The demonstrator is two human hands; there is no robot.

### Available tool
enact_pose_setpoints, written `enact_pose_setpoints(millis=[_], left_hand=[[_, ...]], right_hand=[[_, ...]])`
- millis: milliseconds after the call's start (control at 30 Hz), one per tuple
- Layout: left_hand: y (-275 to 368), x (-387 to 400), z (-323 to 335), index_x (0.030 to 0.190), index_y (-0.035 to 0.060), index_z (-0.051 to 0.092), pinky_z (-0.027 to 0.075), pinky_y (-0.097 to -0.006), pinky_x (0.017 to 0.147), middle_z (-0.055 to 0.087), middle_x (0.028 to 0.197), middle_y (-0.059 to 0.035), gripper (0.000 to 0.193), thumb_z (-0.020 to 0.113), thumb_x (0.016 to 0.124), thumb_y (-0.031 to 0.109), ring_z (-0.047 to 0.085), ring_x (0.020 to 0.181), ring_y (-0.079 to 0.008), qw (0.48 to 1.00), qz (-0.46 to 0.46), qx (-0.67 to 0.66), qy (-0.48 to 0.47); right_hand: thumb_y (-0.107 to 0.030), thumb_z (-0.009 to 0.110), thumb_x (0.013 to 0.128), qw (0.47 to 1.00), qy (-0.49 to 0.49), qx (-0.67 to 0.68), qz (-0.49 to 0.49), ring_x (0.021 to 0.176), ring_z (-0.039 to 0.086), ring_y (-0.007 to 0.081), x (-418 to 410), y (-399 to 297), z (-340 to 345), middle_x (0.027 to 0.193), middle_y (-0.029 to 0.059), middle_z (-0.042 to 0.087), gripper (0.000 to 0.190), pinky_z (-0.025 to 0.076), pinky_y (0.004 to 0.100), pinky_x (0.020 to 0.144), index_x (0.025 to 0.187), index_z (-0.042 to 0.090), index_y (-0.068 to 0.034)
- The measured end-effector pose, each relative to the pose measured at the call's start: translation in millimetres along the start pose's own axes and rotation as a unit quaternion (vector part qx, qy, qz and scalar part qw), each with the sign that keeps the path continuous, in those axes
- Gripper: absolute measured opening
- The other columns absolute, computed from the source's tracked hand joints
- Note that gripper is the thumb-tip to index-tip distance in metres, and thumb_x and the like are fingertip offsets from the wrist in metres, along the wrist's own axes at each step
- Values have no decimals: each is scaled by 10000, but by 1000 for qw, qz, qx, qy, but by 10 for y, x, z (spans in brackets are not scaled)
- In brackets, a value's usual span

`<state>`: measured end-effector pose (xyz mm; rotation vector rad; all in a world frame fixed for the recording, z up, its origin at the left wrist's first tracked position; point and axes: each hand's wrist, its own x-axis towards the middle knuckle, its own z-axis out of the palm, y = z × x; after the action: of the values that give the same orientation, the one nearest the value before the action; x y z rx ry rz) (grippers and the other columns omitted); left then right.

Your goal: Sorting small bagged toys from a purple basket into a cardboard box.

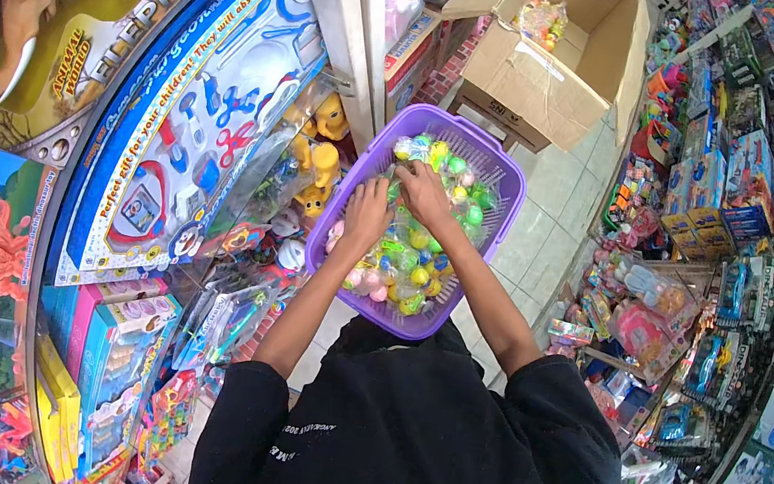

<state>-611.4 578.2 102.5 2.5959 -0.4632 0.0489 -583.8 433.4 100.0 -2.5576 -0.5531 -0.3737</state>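
Note:
A purple plastic basket (pixel 515 179) is before me, filled with small toy balls (pixel 419 276) in yellow, green, pink and blue, many in clear wrapping. My left hand (pixel 369 212) reaches over its left side, fingers bent down among the wrapped balls. Beside it, my right hand (pixel 424 191) has its fingertips close together at a clear wrapper near the upper left part of the basket. The fingertips of both hands are partly hidden, so whether either grips anything is not clear.
Beyond the basket stands an open cardboard box (pixel 535 75) with a bag of colourful balls (pixel 541 22) inside. Boxed toys (pixel 186 119) line the left side, near a pale upright post (pixel 359 32). Packaged toys crowd shelves (pixel 678 273) on the right, beside a tiled floor (pixel 541 228).

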Motion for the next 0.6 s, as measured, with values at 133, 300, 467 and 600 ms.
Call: enact_pose_setpoints(millis=[133,300,467,600], left_hand=[[13,-102,-132,1113,19,422,435,-430,760,515,1019,-189,440,621,743,149,502,944,-369,999,13,-43,25],[32,-225,-334,1106,-11,446,445,-401,753,550,1006,-195,431,632,751,148,539,900,-362,978,42,-202,20],[184,-346,-588,1102,-29,502,450,-276,748,586,983,-108,399,640,778,160,565,874,-158,884,-33,-459,-80],[304,-390,-713,1114,-35,500,444,-250,757,589,953,-65,383,613,809,168,549,881,-115,847,-53,-518,-107]], right_hand=[[-78,548,734,991,-61,104,62,841,548,355,-95,-101,-191,939,173,545,289,445,429,709,1020,509,-68],[-92,542,740,976,-85,193,58,867,566,361,-243,-322,-552,928,198,578,311,446,435,725,1039,489,-27],[-217,589,805,934,-80,286,196,720,565,158,-409,-534,-888,816,111,579,304,439,300,663,1042,515,-41],[-302,429,915,906,7,401,134,847,515,136,-565,-594,-996,971,71,545,342,426,290,756,1117,494,-35]])
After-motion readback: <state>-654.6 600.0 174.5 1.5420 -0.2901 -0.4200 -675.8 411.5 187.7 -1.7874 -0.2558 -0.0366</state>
